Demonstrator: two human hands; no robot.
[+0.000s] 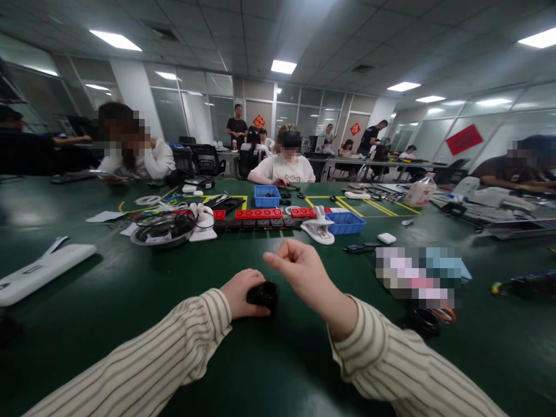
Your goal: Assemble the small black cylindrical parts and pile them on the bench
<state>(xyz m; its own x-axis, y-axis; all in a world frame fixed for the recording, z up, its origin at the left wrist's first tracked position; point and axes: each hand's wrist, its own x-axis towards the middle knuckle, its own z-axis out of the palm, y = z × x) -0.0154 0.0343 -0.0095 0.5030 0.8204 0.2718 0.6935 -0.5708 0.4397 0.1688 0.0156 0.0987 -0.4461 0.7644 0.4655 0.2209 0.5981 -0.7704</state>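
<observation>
In the head view, the left hand (244, 294) is gripping a black cylindrical container (264, 294) from its left side, with the thumb lying along the near side and the other fingers curving over the far side. The container is standing on the green table (243, 359), its round open top facing up. The right hand (304, 269) is hovering above the table, to the right of the container and farther from the wearer, not touching it. Its thumb and index finger are pressing together at the tips while the other fingers are curling in; whether anything small is caught between them, I cannot tell.

Beyond the hands, a metal bowl (150, 240) is holding dark cables, and two white clip stands (319, 229) (203, 226) are flanking a row of red and black socket strips (259, 214). One blue bin (346, 223) is sitting just beside the right stand, another (266, 197) behind the strips. A long white strip (47, 274) is lying at the left. At the right, a small white case (386, 238) is resting near a blurred pink and blue item (412, 275), with a black ring (423, 322) nearer the wearer. Across the table, a person in a headset (289, 165) is sitting with hands at the far edge.
</observation>
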